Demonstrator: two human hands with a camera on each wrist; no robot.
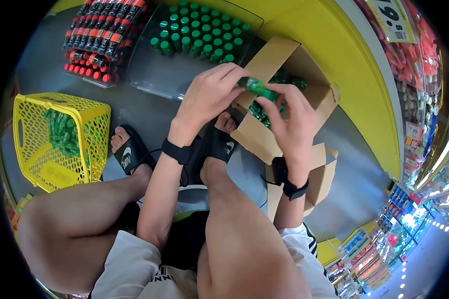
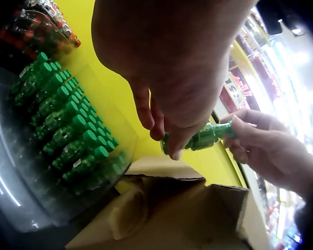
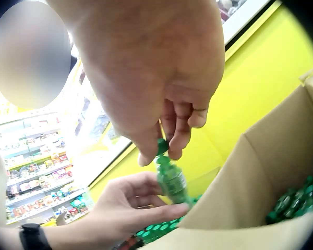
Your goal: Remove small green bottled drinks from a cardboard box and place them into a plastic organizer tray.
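Observation:
Over the open cardboard box [image 1: 317, 74], both hands hold one small green plastic bottle [image 1: 255, 86]. My left hand [image 1: 209, 92] grips its base end, with the thumb along the side in the right wrist view. Fingertips of my right hand [image 1: 295, 117] pinch the dark green cap [image 3: 162, 146] at the other end. In the right wrist view the bottle [image 3: 172, 182] is tilted, cap up. More small green bottles [image 3: 297, 200] lie inside the box, partly hidden by its flaps.
A clear tray [image 1: 154, 82] holds rows of upright green-capped bottles [image 1: 199, 30]. Beside it stand dark bottles with red caps [image 1: 102, 30]. A yellow basket [image 1: 97, 119] with green bottles is at left. Another cardboard box [image 1: 324, 179] sits near the right forearm, and a yellow wall [image 1: 354, 60] lies behind.

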